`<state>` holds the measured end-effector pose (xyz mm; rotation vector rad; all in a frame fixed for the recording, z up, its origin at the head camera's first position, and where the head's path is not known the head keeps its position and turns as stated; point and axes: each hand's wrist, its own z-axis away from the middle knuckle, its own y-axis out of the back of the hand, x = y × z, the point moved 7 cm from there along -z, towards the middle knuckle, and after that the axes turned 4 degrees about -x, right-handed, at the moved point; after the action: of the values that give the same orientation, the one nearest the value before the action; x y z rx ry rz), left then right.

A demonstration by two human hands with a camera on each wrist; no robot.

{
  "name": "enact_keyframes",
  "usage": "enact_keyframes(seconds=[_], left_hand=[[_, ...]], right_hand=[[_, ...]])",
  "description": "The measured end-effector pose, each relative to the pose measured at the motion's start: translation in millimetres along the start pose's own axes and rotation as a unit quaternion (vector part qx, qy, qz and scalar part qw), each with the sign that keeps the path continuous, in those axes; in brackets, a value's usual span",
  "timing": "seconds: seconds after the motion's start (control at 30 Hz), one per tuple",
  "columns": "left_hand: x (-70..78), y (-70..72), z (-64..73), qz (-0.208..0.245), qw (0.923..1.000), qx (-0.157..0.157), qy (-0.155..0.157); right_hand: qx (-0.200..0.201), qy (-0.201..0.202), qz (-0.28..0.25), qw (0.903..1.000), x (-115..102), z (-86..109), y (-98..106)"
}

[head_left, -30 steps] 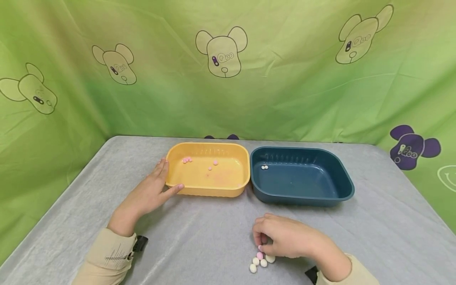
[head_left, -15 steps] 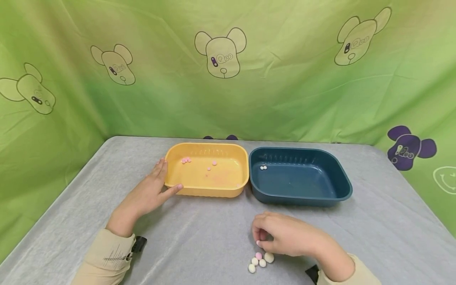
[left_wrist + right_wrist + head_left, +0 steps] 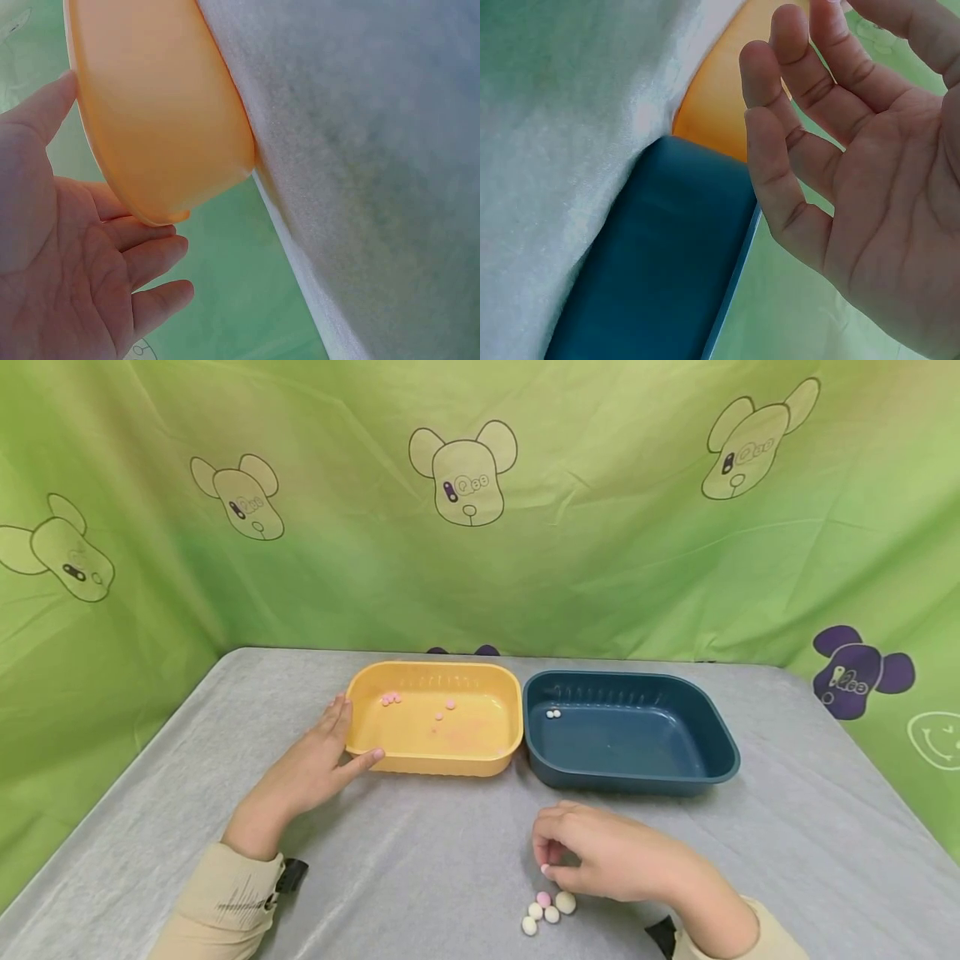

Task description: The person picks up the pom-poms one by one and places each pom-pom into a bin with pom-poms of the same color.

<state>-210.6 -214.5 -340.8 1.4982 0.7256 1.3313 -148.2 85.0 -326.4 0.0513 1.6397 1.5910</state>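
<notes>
My left hand (image 3: 311,768) rests against the left end of the yellow tub (image 3: 435,765), thumb on its front rim and fingers along its side. The left wrist view shows those fingers extended at the tub's rim (image 3: 112,184). My right hand (image 3: 611,852) pinches a tiny pale ball (image 3: 545,869) between thumb and fingertips; most of it is hidden, so whether it is pink or white is hard to tell. Just below lie a pink ball (image 3: 543,899), a larger cream ball (image 3: 566,902) and several white balls (image 3: 535,911) on the grey cloth.
The dark blue tub (image 3: 633,782) stands against the yellow one's right side, with two white balls (image 3: 553,714) inside. Several pink balls (image 3: 392,699) lie in the yellow tub. A green printed curtain (image 3: 360,568) hangs behind the cloth-covered table (image 3: 420,860).
My right hand has lifted slightly away from the balls on the cloth, with the tiny ball at its fingertips, uncovering the cream ball. The left hand stays on the yellow tub.
</notes>
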Motion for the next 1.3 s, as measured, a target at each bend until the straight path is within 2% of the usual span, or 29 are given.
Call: enact_keyframes(seconds=[0.37, 0.6, 0.97, 1.3], left_hand=[[0.5, -2.7, -0.1, 0.0, 1.0, 0.0, -0.002], [-0.9, -2.3, 1.1, 0.002, 1.0, 0.003, -0.001], [-0.7, -1.9, 1.5, -0.001, 1.0, 0.005, -0.002], [-0.7, -1.3, 0.8, -0.006, 1.0, 0.006, 0.0]], right_hand=[[0.005, -0.003, -0.011, 0.9999, 0.9, 5.5, 2.6], [0.02, 0.001, 0.003, 0.9998, 0.0, 7.4, 8.3], [0.029, -0.006, 0.006, 0.9995, -0.9, 4.6, 17.5], [0.034, 0.005, 0.001, 0.9994, 0.8, -2.1, 22.9]])
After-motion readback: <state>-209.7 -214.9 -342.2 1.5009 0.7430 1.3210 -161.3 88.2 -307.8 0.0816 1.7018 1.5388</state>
